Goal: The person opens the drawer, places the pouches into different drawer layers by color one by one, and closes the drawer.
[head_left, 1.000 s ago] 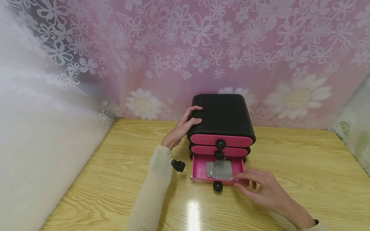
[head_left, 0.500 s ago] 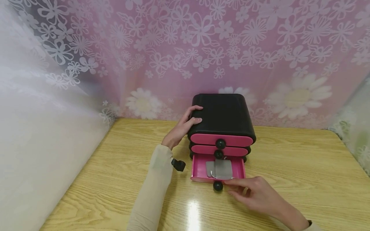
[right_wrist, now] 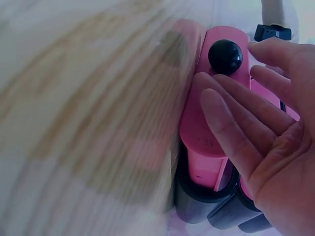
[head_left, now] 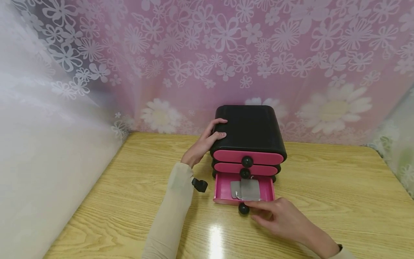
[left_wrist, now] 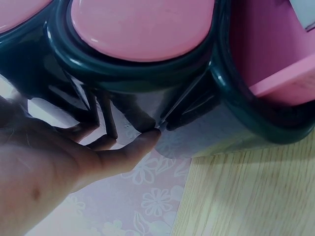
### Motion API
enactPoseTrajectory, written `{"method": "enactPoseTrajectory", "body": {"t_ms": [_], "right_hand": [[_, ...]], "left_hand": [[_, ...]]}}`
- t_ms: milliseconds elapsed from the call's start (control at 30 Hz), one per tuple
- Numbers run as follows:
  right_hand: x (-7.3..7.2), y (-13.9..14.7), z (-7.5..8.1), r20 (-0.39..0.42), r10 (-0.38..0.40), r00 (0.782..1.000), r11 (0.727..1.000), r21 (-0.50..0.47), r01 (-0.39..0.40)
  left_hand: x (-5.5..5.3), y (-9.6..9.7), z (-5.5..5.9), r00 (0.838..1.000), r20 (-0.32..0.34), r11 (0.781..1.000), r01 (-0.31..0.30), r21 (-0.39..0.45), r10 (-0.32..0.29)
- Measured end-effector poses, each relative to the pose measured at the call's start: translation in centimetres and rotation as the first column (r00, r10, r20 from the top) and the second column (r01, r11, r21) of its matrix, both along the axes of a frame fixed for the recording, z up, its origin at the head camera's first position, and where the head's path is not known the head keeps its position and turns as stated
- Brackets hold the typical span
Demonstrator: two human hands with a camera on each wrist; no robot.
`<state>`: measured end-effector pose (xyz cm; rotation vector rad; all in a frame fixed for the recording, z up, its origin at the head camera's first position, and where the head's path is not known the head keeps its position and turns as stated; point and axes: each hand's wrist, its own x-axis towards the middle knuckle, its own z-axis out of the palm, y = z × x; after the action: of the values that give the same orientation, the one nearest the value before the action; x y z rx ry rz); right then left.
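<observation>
A black three-tier drawer cabinet (head_left: pixel 247 126) with pink fronts stands on the table, its bottom drawer (head_left: pixel 223 199) pulled out. Two grey drawstring pouches (head_left: pixel 250 190) with pale cords lie overlapping in that drawer. My left hand (head_left: pixel 202 145) rests against the cabinet's left side, fingertips and thumb on its top edge; in the left wrist view its fingers touch the glossy wall. At the bottom drawer's round black knob (right_wrist: pixel 225 56), my right hand (head_left: pixel 284 219) has its index fingertip right by the knob's top. The other fingers and thumb extend loosely before the pink front, gripping nothing.
The wood-grain table (head_left: pixel 339 187) runs out on both sides of the cabinet. A flowered pink curtain (head_left: pixel 194 54) hangs close behind it, with a whitish sheet (head_left: pixel 58 144) at left. A small black device (head_left: pixel 199 185) is fixed at the left sleeve.
My right hand has moved left from the drawer's right front corner, along the front, to the knob. The left hand, cabinet and pouches stay in place.
</observation>
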<state>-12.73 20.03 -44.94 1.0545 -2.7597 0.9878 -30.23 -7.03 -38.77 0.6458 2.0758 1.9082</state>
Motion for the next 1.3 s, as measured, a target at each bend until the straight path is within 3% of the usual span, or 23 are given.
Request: {"method": "enactPoseTrajectory", "body": {"t_ms": [233, 467, 667, 867, 1300], "right_hand": [[-0.2, -0.5, 0.0, -0.05, -0.009, 0.999, 0.998, 0.062, 0.012], [-0.2, -0.8, 0.1, -0.047, -0.03, 0.998, 0.991, 0.126, 0.035], [-0.3, -0.9, 0.0, -0.114, -0.047, 0.992, 0.992, 0.107, 0.06], [-0.4, -1.2, 0.1, -0.126, -0.071, 0.989, 0.994, 0.077, 0.081], [-1.0, -1.8, 0.4, -0.055, -0.137, 0.989, 0.99, 0.032, 0.139]], "left_hand": [[0.1, 0.0, 0.1, 1.0, 0.0, 1.0, -0.002, 0.001, 0.002], [0.1, 0.0, 0.1, 1.0, 0.001, 1.0, -0.007, 0.002, 0.007], [0.1, -0.1, 0.1, 1.0, 0.004, 1.0, 0.003, 0.012, -0.003], [0.0, -0.1, 0.0, 1.0, 0.002, 1.0, 0.004, 0.011, -0.004], [0.1, 0.0, 0.1, 1.0, 0.01, 1.0, -0.008, -0.008, 0.009]]}}
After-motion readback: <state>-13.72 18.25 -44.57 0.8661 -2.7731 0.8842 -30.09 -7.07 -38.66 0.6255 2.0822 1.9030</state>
